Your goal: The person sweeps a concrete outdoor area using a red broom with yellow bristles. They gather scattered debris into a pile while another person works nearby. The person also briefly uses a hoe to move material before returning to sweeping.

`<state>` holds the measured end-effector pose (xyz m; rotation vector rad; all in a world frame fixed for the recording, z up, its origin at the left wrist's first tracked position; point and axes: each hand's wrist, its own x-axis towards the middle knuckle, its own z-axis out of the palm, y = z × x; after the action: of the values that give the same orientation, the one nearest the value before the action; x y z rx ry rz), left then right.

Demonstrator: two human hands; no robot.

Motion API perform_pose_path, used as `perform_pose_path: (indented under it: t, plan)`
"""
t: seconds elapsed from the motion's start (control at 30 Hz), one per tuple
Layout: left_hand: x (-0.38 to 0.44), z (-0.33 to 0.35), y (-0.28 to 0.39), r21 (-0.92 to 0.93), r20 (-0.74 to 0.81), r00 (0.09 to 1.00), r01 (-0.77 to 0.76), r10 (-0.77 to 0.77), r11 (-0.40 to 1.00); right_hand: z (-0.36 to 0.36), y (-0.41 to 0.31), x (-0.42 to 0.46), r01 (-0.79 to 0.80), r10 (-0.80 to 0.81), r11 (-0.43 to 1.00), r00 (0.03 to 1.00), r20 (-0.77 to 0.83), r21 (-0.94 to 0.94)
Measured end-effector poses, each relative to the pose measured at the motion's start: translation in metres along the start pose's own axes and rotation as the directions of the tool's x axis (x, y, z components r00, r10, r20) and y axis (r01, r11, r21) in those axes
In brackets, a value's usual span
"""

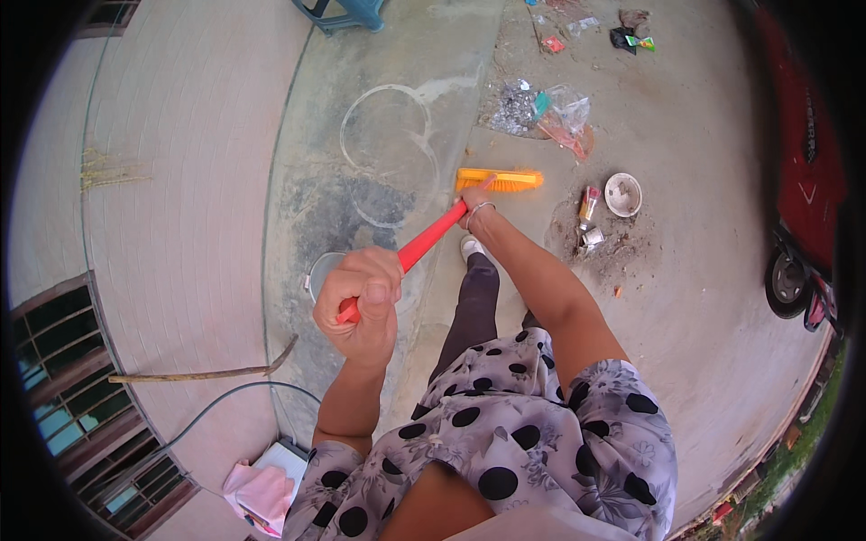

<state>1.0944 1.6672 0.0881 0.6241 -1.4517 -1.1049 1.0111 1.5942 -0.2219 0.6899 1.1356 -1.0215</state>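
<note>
Both my hands grip the red handle of a broom (433, 237). My left hand (362, 297) is wrapped around its top end, close to the camera. Lower on the handle, my right hand (475, 203), with a bracelet at the wrist, closes around it. The yellow broom head (499, 180) with orange bristles is at the concrete floor, just beyond my foot. To its right lie a heap of dirt (572, 243), a red carton-like container (588, 203), a crumpled white cup (593, 237) and a dirty white bowl (623, 195). Beyond the broom are plastic bags (568, 115) and grey debris (517, 108).
A blue plastic stool (345, 15) stands at the top. More wrappers (632, 39) lie at the upper right. A red vehicle (808, 169) borders the right side. Along the left wall (183, 203) are a wooden stick (203, 375), a hose (230, 395) and a pink cloth (257, 490). A bucket (323, 270) is partly hidden behind my left hand.
</note>
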Motion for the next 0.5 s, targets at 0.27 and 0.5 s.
perform_pose_path:
  t: [0.27, 0.5]
  plan:
    - [0.033, -0.046, 0.005, -0.131, 0.180, 0.981, -0.046, 0.069, 0.990, 0.021, -0.010, -0.038, 0.050, -0.062, 0.986, 0.995, 0.072, 0.162]
    - [0.072, -0.028, -0.031, -0.101, 0.344, 0.939, 0.026, 0.010, 0.995, 0.028, -0.058, 0.009, 0.157, -0.156, 0.958, 0.987, -0.021, 0.242]
